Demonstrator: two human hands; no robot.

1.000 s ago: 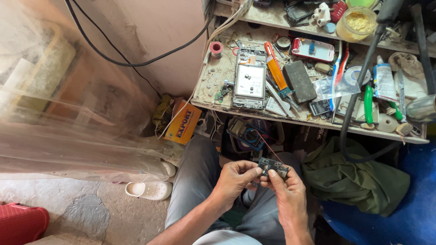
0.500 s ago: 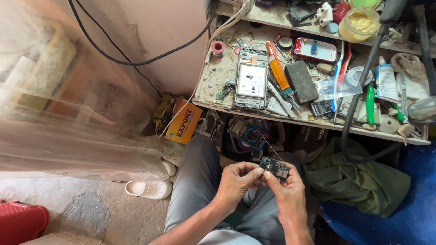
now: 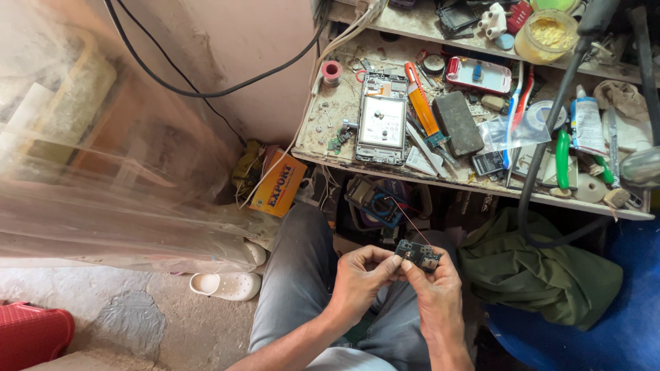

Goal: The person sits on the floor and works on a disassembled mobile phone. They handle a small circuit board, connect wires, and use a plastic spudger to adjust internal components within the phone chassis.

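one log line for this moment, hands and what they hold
left hand: pinches circuit board | right hand: grips same board | over lap | workbench: opened phone

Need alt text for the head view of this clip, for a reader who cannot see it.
Seen from above, a seated person's left hand and right hand hold a small dark circuit board over their lap. Ahead is a cluttered workbench with an opened phone, an orange-handled tool and a yellow jar.

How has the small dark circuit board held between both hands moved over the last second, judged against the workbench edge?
Barely. The small dark circuit board, pinched between left hand and right hand, stays just below the workbench edge, perhaps a touch nearer.
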